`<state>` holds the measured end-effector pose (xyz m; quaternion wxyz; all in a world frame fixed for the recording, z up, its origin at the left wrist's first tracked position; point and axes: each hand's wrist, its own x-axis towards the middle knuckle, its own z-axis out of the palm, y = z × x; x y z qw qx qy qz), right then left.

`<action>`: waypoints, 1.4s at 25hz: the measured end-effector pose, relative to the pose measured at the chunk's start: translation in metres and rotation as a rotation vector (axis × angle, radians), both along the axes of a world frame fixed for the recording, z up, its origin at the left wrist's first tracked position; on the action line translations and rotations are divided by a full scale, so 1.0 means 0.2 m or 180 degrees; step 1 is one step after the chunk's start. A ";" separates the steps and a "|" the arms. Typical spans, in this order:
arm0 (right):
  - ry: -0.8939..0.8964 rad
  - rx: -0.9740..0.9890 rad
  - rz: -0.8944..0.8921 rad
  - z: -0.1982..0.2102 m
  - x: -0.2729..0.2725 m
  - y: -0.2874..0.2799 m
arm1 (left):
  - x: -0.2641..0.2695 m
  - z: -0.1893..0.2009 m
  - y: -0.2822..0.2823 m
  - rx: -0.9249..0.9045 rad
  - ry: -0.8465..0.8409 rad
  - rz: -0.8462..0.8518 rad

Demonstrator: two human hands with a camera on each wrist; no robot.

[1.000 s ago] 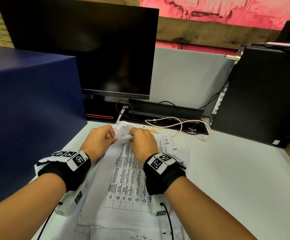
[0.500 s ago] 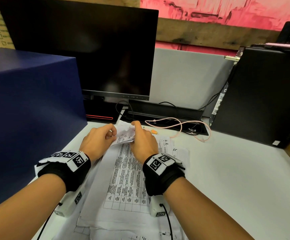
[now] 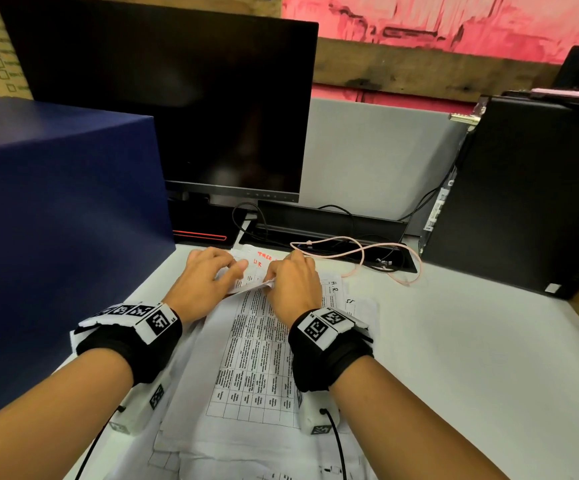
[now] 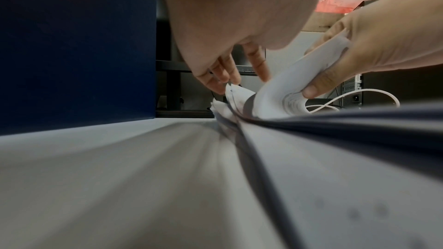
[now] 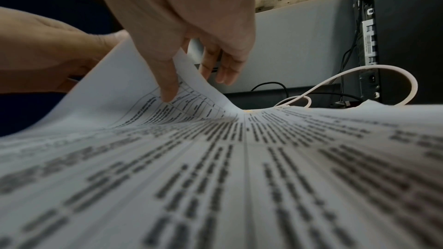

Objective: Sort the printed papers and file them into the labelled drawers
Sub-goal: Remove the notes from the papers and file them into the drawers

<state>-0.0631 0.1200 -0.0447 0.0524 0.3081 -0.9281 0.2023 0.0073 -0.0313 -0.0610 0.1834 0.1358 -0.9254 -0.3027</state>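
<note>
A stack of printed papers (image 3: 253, 358) with tables of text lies on the white desk (image 3: 454, 341) in front of me. Both hands work at its far end. My right hand (image 3: 291, 282) pinches the far edge of the top sheets (image 5: 134, 75), thumb on the print and fingers behind, curling them back toward me. My left hand (image 3: 208, 271) grips the same lifted edge from the left, its fingertips (image 4: 223, 80) down among the sheet corners. The curled bundle (image 4: 282, 90) arches between the hands. Red handwriting (image 3: 263, 258) shows on a sheet underneath. No labelled drawers are in view.
A large dark blue box (image 3: 56, 220) stands close on the left. A black monitor (image 3: 177, 98) rises behind the hands, a black computer tower (image 3: 523, 185) at the right. A pink cable (image 3: 360, 252) loops just beyond the papers by a black tray (image 3: 333, 226).
The far edge of the top sheets has been curled further back toward me, uncovering red handwriting on a sheet below. Both hands stay at the stack's far end.
</note>
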 end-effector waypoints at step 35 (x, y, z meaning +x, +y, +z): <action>0.0116 0.0305 -0.0222 0.02 0.02 0.01 | 0.02 0.03 0.01 0.0054 -0.0403 0.0412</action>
